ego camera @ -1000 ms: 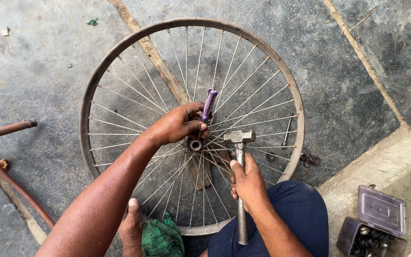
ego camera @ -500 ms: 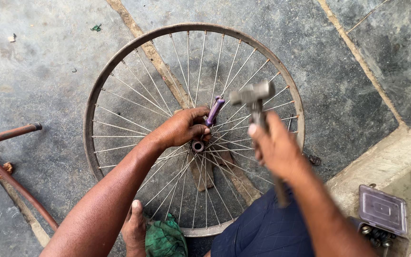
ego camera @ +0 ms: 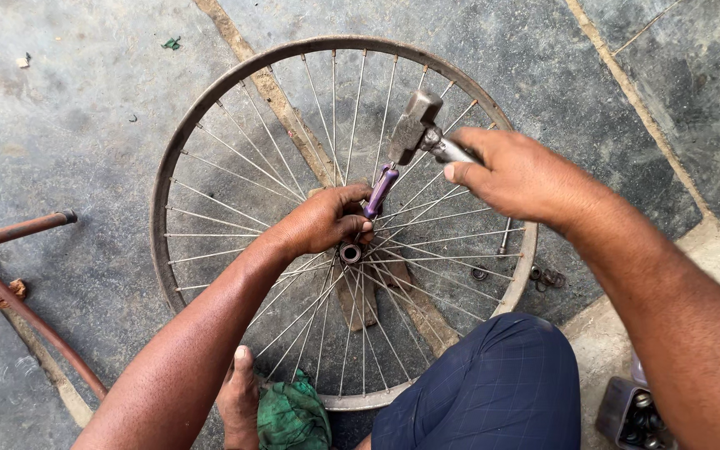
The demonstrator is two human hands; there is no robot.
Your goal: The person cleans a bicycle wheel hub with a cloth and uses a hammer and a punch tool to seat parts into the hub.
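Bicycle wheel (ego camera: 210,125) is lying flat on the grey stone floor (ego camera: 68,125), hub (ego camera: 350,252) near the centre of the view, spokes radiating out to the rusty rim.

Left hand (ego camera: 322,221) is sitting on the spokes just above the hub, fingers curled tight around a purple-handled tool (ego camera: 379,192). Tool's long axis is running from the hub end up and to the right; purple handle end is pointing up-right, away from the person, working end is hidden under the hand at the hub.

Right hand (ego camera: 514,175) is closing in a fist on the handle of a hammer (ego camera: 417,127), thumb pressing along it. Hammer is hovering above the spokes, apart from the tool; handle axis is running right-to-left, metal head at the left end, tilted, sitting just above the purple handle's tip.

Person's foot (ego camera: 239,400) is touching the near rim, green cloth (ego camera: 293,417) just beside it. Rusty frame tubes (ego camera: 18,229) are lying at left. Small washers (ego camera: 547,277) are resting just outside the right rim. Box of small parts (ego camera: 631,412) is at bottom right.
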